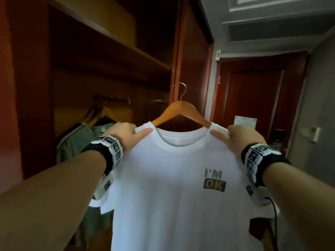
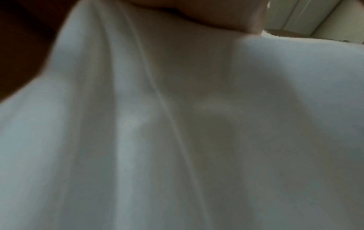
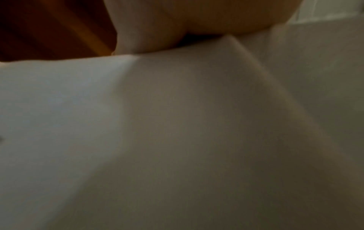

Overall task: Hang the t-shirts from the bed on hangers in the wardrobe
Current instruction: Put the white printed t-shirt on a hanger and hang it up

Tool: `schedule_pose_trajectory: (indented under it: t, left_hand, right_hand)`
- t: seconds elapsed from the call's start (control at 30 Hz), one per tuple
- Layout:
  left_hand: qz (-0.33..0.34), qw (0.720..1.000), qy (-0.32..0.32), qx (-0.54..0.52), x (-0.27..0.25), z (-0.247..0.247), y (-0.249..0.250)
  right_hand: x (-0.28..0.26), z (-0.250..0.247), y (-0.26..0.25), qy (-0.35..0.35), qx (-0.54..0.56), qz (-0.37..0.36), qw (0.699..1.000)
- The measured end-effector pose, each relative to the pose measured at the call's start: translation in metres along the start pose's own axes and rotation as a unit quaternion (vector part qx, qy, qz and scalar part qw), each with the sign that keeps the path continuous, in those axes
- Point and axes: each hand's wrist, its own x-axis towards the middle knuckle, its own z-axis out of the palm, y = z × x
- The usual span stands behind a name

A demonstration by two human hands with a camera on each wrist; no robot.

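Note:
A white t-shirt [image 1: 168,192] printed "I'M OK" hangs on a wooden hanger [image 1: 178,110] with a metal hook, held up in front of the open wardrobe [image 1: 90,73]. My left hand [image 1: 125,132] pinches the shirt's left shoulder over the hanger arm. On the other shoulder my right hand [image 1: 239,137] pinches the same way. The hook hangs free, to the right of the wardrobe rail [image 1: 112,98] and not on it. White cloth [image 2: 177,132] fills the left wrist view, and the right wrist view shows only blurred shirt cloth [image 3: 177,132].
A green t-shirt [image 1: 79,142] hangs on the rail at lower left. A wooden shelf [image 1: 117,42] runs above the rail. The wardrobe's open door [image 1: 192,60] stands just behind the hook. A hallway with a dark red door [image 1: 253,98] lies to the right.

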Motion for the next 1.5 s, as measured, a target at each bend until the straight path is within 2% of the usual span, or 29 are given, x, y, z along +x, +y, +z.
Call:
schedule_pose_trajectory:
  t: [0.23,0.53,0.77,0.9,1.1,1.3,1.5]
  left_hand:
    - [-0.083,0.995,0.019,0.047,0.045,0.037,-0.011]
    - [-0.173,0.983,0.042,0.038,0.080,0.059,-0.065]
    - [-0.182,0.978,0.104,0.023,0.129,0.068,-0.099]
    - [-0.163,0.978,0.124,0.021,0.157,0.075,-0.113]
    - [-0.162,0.978,0.118,0.051,0.186,0.079,-0.133]
    - [-0.218,0.962,0.131,0.096,0.202,0.080,-0.147]
    - [-0.275,0.943,0.138,0.126,0.204,0.082,-0.145]
  right_hand:
    - [0.101,0.072,-0.008,-0.033,0.063,-0.085,0.994]
    - [0.180,0.155,-0.069,-0.066,0.135,-0.156,0.976]
    - [0.239,0.194,-0.116,-0.071,0.176,-0.173,0.966]
    - [0.268,0.214,-0.136,-0.064,0.188,-0.177,0.964]
    - [0.310,0.242,-0.163,-0.069,0.206,-0.205,0.955]
    - [0.354,0.267,-0.201,-0.072,0.231,-0.258,0.936]
    - [0.401,0.298,-0.243,-0.085,0.270,-0.332,0.900]
